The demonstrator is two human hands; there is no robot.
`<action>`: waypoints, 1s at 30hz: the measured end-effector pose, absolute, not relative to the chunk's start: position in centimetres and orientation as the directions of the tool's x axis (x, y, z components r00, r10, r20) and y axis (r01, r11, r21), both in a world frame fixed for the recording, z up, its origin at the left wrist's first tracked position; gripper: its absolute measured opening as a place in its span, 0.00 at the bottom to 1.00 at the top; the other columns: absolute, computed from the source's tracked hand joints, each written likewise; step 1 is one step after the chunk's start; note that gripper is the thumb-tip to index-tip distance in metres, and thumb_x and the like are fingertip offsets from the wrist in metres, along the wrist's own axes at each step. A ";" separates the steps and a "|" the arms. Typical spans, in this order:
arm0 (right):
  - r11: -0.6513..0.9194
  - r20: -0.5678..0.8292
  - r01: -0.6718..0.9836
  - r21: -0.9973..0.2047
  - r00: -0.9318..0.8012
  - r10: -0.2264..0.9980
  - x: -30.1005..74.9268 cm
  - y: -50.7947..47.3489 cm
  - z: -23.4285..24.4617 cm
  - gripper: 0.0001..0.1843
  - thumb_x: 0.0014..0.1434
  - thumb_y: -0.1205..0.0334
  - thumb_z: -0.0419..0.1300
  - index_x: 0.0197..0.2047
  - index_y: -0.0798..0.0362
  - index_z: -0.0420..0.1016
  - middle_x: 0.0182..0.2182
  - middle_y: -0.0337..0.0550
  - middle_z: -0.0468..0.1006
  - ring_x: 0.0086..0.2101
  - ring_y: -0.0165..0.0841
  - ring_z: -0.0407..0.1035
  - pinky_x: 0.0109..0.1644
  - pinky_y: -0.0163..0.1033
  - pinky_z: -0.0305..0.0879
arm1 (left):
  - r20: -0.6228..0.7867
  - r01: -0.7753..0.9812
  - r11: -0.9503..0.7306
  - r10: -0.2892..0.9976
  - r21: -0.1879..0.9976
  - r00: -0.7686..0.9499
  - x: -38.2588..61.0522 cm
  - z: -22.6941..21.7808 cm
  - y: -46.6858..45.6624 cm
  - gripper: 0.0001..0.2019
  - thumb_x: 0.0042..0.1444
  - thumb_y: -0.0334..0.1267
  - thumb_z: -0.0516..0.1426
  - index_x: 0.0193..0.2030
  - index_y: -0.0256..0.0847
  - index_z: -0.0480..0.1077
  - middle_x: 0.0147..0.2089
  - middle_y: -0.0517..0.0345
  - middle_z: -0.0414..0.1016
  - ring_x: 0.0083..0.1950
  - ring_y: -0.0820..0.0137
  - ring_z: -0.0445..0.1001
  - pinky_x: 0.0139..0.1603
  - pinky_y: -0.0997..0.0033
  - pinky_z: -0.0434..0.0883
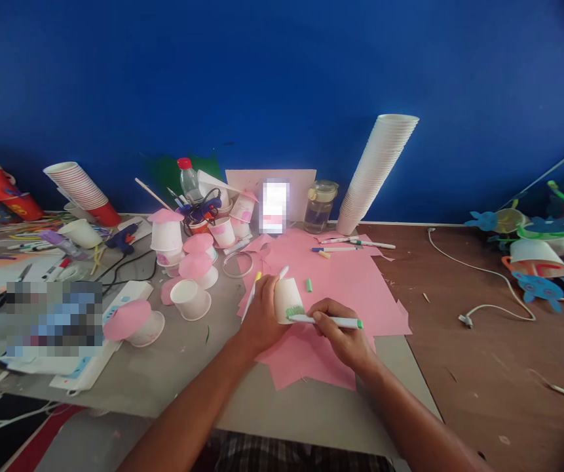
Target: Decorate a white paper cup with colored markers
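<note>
Left hand (261,316) curls its fingers round a white paper cup (287,300), braced above the pink paper sheet (345,278), while the right hand (343,333) pinches a green-capped marker (331,322) against the cup's wall.

A: Anyone know what's behind the paper sheet (340,288)?
B: A glass jar (319,210) by the wall (282,85), with a tall stack of paper cups (375,174) just right of it.
A: And left of the sheet?
B: Loose cups (190,299) on the table (173,373), then a hot glue gun (124,238) further left, lol.
</note>
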State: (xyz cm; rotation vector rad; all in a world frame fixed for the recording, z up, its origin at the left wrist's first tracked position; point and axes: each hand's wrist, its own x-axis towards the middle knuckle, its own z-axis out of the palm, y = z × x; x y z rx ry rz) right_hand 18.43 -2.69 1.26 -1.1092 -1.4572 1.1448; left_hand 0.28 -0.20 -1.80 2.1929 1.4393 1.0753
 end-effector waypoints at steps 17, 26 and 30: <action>0.086 0.084 0.019 -0.996 -0.105 0.991 18.9 -2.2 0.9 0.10 0.57 0.57 0.57 0.29 0.52 0.74 0.17 0.34 0.66 0.20 0.29 0.58 0.24 0.35 0.54 | 0.439 0.648 -0.466 0.872 0.602 0.218 0.3 -1.8 -0.2 0.39 0.51 0.43 0.64 0.64 0.40 0.48 0.55 0.42 0.62 0.59 0.52 0.65 0.54 0.51 0.71; 0.065 0.064 0.003 -0.998 -0.119 0.991 19.2 -1.9 0.8 0.11 0.57 0.57 0.57 0.28 0.52 0.73 0.17 0.34 0.66 0.20 0.28 0.58 0.24 0.34 0.54 | 0.443 0.630 -0.471 0.870 0.617 0.216 0.3 -1.8 -0.2 0.39 0.50 0.43 0.64 0.64 0.37 0.50 0.55 0.40 0.62 0.60 0.51 0.64 0.55 0.52 0.71; 0.068 0.064 0.018 -0.998 -0.139 0.988 19.3 -2.0 0.8 0.10 0.56 0.58 0.57 0.26 0.53 0.72 0.17 0.34 0.65 0.20 0.28 0.57 0.24 0.34 0.53 | 0.442 0.628 -0.473 0.869 0.618 0.220 0.3 -1.8 -0.2 0.39 0.51 0.43 0.64 0.64 0.39 0.49 0.55 0.41 0.61 0.60 0.52 0.64 0.55 0.51 0.70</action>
